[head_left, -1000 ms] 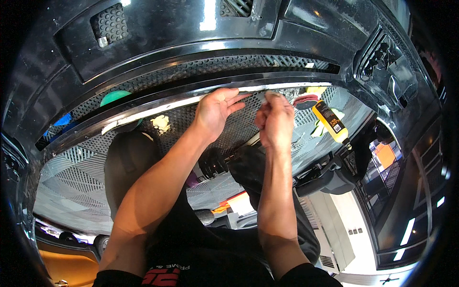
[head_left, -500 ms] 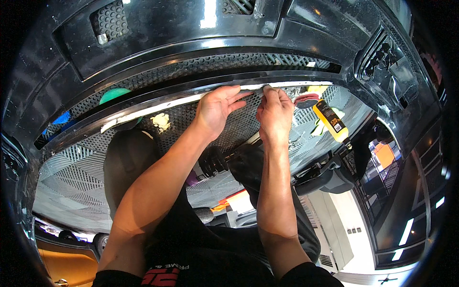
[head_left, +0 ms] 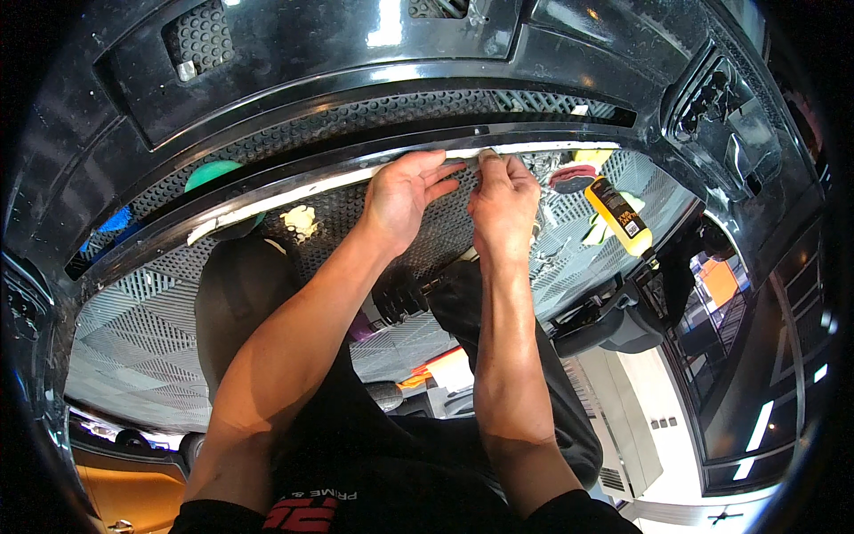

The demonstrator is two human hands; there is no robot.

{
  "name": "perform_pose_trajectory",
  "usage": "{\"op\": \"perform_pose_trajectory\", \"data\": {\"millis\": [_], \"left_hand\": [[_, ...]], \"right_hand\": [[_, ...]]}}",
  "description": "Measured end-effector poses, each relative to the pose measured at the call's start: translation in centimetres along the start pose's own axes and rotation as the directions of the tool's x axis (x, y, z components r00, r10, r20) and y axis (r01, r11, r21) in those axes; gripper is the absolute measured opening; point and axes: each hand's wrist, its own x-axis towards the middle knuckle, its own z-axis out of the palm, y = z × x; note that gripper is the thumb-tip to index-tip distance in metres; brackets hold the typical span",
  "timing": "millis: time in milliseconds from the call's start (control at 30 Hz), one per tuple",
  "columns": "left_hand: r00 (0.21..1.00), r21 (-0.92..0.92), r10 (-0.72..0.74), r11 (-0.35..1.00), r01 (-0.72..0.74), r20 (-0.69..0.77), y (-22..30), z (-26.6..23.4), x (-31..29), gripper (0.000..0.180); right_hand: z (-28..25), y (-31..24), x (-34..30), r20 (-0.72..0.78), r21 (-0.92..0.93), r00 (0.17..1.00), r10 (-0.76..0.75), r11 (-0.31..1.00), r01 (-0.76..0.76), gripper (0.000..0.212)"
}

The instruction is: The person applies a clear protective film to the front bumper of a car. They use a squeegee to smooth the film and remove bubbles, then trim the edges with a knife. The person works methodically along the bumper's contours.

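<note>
A glossy black car bumper [head_left: 311, 98] arches across the far side, with a white strip [head_left: 302, 194] along its near lower edge. My left hand [head_left: 398, 196] is at the middle of that edge, thumb against the strip, the other fingers stretched out below it. Just right of it, my right hand [head_left: 503, 203] has its thumb and fingers closed together at the strip. Whatever lies between those fingertips is hidden.
Beyond the strip's right part lie a yellow bottle [head_left: 620, 218] with a dark label and a dark red round pad [head_left: 574, 178]. Crumpled pale-yellow scraps [head_left: 301, 222] rest on the grey grid floor [head_left: 142, 347]. A green round pad [head_left: 212, 175] shows through the bumper's slot.
My right hand has shifted slightly left along the strip, closer to my left hand. The left hand stays nearly in place, its fingers still stretched out.
</note>
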Motion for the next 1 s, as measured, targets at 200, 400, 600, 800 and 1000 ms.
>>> {"op": "perform_pose_trajectory", "data": {"millis": [200, 400, 600, 800, 1000], "left_hand": [[1.0, -0.017, -0.004, 1.0, 0.004, 0.001, 0.0, -0.4, 0.0, 0.031], [0.999, -0.006, -0.003, 1.0, 0.002, -0.042, 0.1, 0.1, 0.0, 0.03], [1.0, -0.014, 0.0, 1.0, 0.0, -0.027, 0.1, 0.1, -0.1, 0.027], [0.999, -0.012, 0.01, 1.0, -0.011, -0.032, 0.2, 0.4, -0.3, 0.024], [0.999, -0.03, -0.003, 1.0, 0.002, -0.034, 0.0, 0.1, 0.0, 0.025]], "right_hand": [[0.0, -0.4, 0.1, 0.055, 0.147, 0.994, 0.092, 0.984, -0.099, 0.029], [0.1, -1.5, -1.0, 0.068, 0.269, 0.986, 0.149, 0.949, -0.162, 0.035], [0.7, 0.1, -0.6, 0.013, 0.235, 0.996, 0.087, 0.968, -0.088, 0.029], [1.0, 0.1, -0.9, 0.018, 0.222, 0.998, 0.054, 0.973, -0.057, 0.03], [1.2, 0.5, -0.9, 0.015, 0.178, 1.0, 0.026, 0.984, -0.028, 0.03]]}}
